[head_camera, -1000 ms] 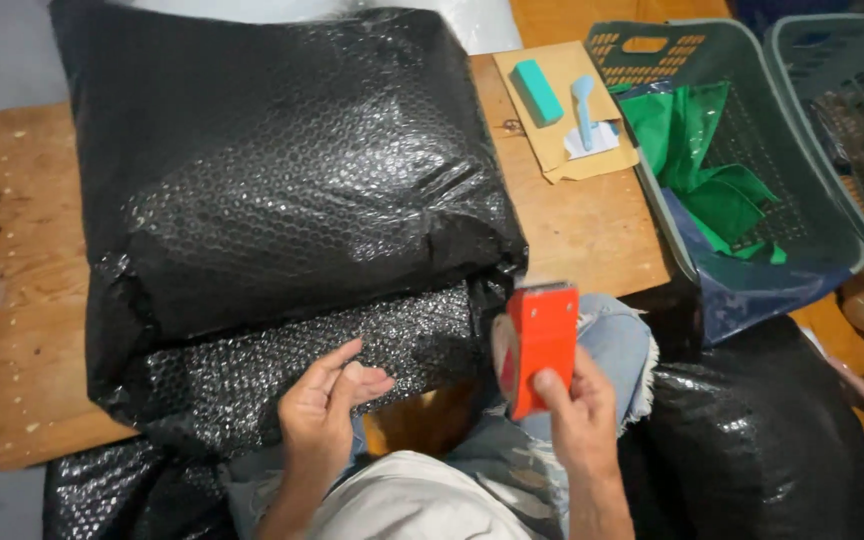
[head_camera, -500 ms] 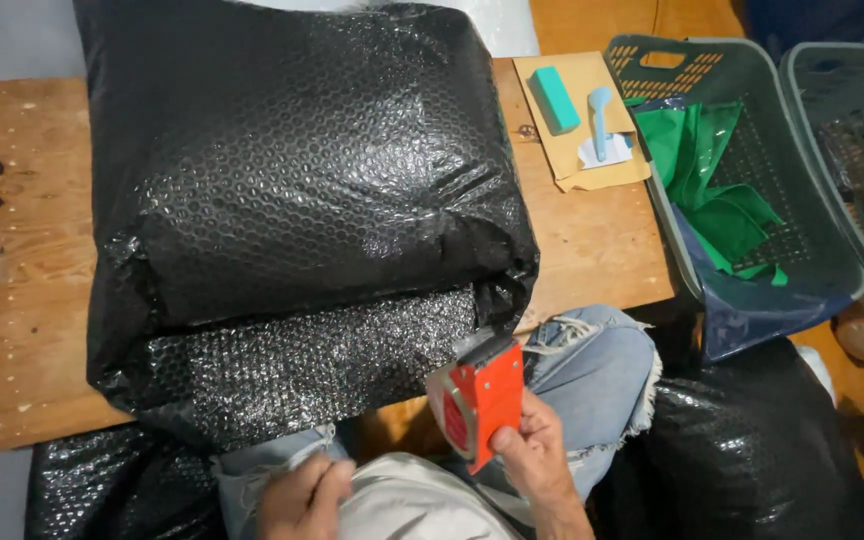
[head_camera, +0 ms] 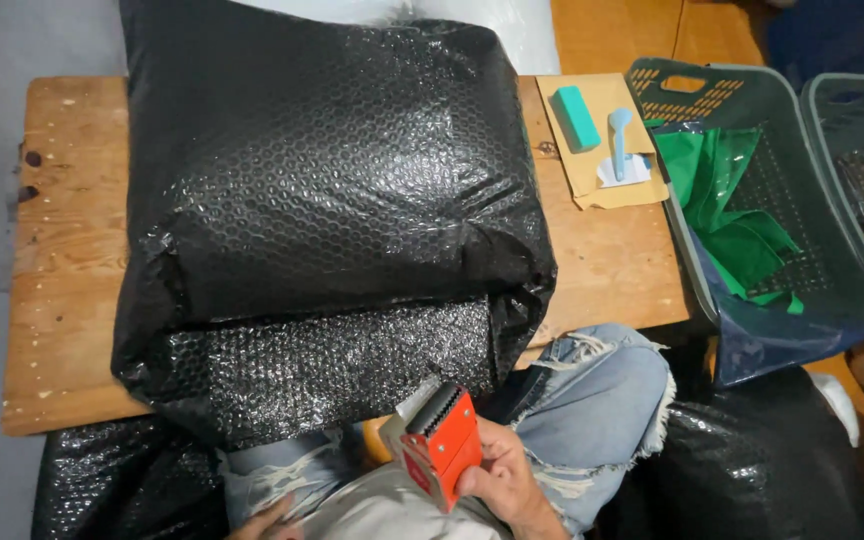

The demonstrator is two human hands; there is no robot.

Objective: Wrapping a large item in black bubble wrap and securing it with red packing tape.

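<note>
Below, right hand (head_camera: 500,482) clamped on red tape dispenser (head_camera: 439,445), near black bubble-wrapped bundle (head_camera: 322,210). Left hand (head_camera: 264,523) barely visible at the frame's edge; grip unclear.

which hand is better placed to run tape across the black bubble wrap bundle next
Right. The right hand already holds the red tape dispenser beside the black bubble wrap bundle; the left hand is low, barely in view.

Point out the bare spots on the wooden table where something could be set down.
Bare wood shows left of the black bubble-wrapped parcel, and on the table between parcel, brown envelope and green basket. The centre is crowded.
</note>
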